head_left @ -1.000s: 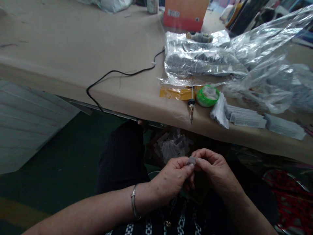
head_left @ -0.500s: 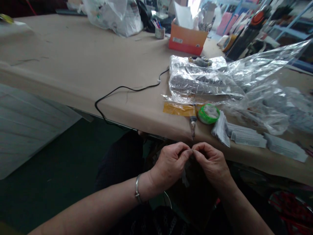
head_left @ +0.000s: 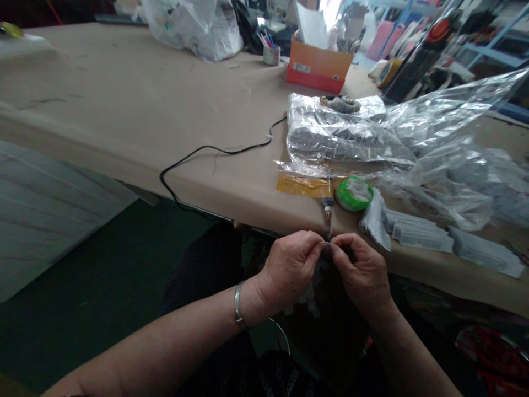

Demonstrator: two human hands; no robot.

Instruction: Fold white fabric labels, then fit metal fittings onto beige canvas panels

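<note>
My left hand [head_left: 291,264] and my right hand [head_left: 361,270] meet fingertip to fingertip just off the table's front edge. Both are closed in a pinch on something tiny that I cannot make out. Right above the fingertips is the metal tip of a soldering iron [head_left: 328,212], which lies on the table pointing toward me. Whether the pinched thing touches that tip is unclear. Beside the iron sits a round green tub [head_left: 354,194] with whitish, fluffy stuff inside. Small pale strips [head_left: 313,303] hang dimly below my hands.
Stacks of printed white labels [head_left: 419,230] lie along the right front edge. Behind them spread clear plastic bags [head_left: 347,138] and a strip of amber tape [head_left: 303,184]. A black cord [head_left: 202,148] curves over the left edge. An orange box [head_left: 316,66] stands farther back.
Both hands have moved slightly up, bringing the pinched fingertips close to the iron's tip. The things on the table have stayed put.
</note>
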